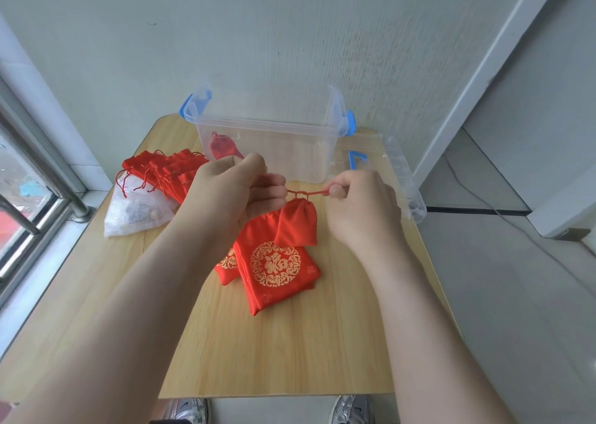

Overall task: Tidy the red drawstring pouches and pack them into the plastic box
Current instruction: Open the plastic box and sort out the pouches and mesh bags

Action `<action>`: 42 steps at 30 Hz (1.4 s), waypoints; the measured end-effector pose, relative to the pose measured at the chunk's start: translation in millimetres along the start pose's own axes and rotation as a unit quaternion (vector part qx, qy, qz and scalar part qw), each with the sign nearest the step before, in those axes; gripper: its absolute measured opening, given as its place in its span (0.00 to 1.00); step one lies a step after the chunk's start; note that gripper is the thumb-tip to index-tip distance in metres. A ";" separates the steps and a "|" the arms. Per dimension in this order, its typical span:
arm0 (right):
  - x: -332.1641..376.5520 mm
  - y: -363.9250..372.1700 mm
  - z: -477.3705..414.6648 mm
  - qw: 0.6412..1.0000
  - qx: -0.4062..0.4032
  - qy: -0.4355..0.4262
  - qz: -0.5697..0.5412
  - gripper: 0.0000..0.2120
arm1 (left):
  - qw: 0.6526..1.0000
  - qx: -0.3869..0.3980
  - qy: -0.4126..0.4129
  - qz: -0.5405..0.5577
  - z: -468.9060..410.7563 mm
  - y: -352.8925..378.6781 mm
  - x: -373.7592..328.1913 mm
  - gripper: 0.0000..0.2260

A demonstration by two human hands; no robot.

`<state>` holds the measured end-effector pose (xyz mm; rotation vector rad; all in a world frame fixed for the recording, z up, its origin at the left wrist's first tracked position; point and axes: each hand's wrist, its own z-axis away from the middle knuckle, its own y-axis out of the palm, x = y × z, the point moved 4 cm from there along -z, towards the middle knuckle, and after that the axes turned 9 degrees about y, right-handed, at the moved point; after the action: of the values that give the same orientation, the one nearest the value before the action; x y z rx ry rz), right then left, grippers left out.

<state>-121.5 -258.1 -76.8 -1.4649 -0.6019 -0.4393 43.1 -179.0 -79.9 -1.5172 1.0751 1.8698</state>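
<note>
A small red drawstring pouch hangs cinched in the air between my hands. My left hand pinches the left end of its red cord and my right hand pinches the right end, so the cord is stretched level. Below it, flat red pouches with a gold round emblem lie stacked on the wooden table. A pile of more red pouches lies at the left. The clear plastic box with blue latches stands at the back, with one red pouch inside.
The box's clear lid with a blue handle lies on the table's right side. A white plastic bag lies under the left pile. A window frame and sill run along the left, a wall stands behind, and my shoes show below the table's near edge.
</note>
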 end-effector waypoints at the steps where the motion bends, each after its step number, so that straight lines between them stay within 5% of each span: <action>1: 1.2 0.8 1.2 1.000 0.001 0.003 0.024 0.13 | 0.998 -0.005 0.021 -0.051 -0.8 -1.3 -0.1 0.04; 8: 4.0 4.6 2.4 0.995 0.071 -0.014 -0.064 0.15 | 0.945 0.052 0.106 -0.304 -0.8 -3.7 3.5 0.12; 13: 3.7 6.2 4.8 0.994 0.103 -0.004 -0.029 0.17 | 0.849 0.116 0.193 -0.479 0.9 0.0 3.0 0.11; 21: 5.7 5.5 4.2 0.997 0.056 -0.050 -0.020 0.10 | 0.800 0.086 0.282 -0.523 1.0 4.8 5.8 0.04; 28: 7.5 3.7 1.0 0.996 0.060 -0.021 -0.062 0.11 | 0.808 -0.005 0.298 -0.507 2.7 -0.2 -1.0 0.04; 37: 8.7 3.5 2.0 0.995 0.058 0.022 -0.083 0.11 | 0.883 0.171 0.108 -0.423 3.1 11.8 12.8 0.06; 42: 12.0 5.4 4.2 0.975 0.082 0.024 -0.204 0.17 | 0.926 0.146 0.084 -0.337 0.3 14.8 14.4 0.09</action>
<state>-109.3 -252.5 -73.6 -1.1687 -0.8847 -0.7256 27.6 -188.4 -89.9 -1.6137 0.7211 1.0766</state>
